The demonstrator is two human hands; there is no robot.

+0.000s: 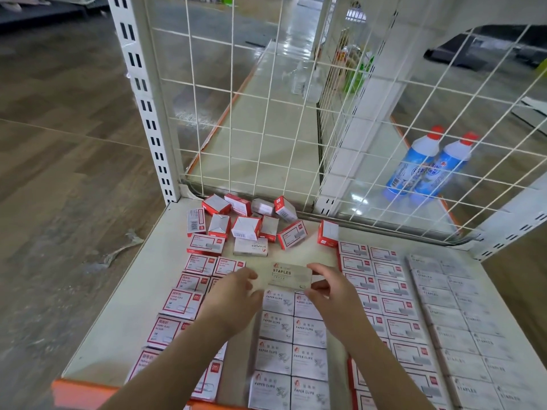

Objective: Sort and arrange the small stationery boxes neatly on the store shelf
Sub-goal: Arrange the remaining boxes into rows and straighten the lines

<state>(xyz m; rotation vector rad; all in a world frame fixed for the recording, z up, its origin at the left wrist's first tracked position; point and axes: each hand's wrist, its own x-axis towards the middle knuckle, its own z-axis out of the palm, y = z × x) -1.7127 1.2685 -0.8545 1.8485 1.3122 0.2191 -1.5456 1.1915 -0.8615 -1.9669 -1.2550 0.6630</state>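
Judging from the head view, most of the sorting looks done. The cream metal store shelf (118, 306) with its orange front edge already carries neat rows: red-and-white paper-clip boxes (183, 303) in a column on the left, grey "PAPER CLIPS" boxes (293, 329) in two columns down the middle, more red-bordered white boxes (393, 306) to the right of those, and grey "STAPLES" boxes (461, 321) along the far right.

The right hand (331, 294) pinches a grey cardboard "STAPLES" box (291, 276) at its right end, thumb and fingers curled onto it. That box sits just above the top of the grey paper-clip columns, apparently resting on or just above the shelf; which, I cannot tell. The left hand (233, 297) hovers just beside the box's left end with fingers relaxed and apart, gripping nothing.

What remains is the loose heap of small red-and-white boxes (245, 220) lying at all angles against the white wire-mesh back panel (266, 113), plus a stray upside-down staples box (251, 247) and one upright red box (328, 233). Behind the mesh stand two blue-and-white bottles with red caps (429, 164).
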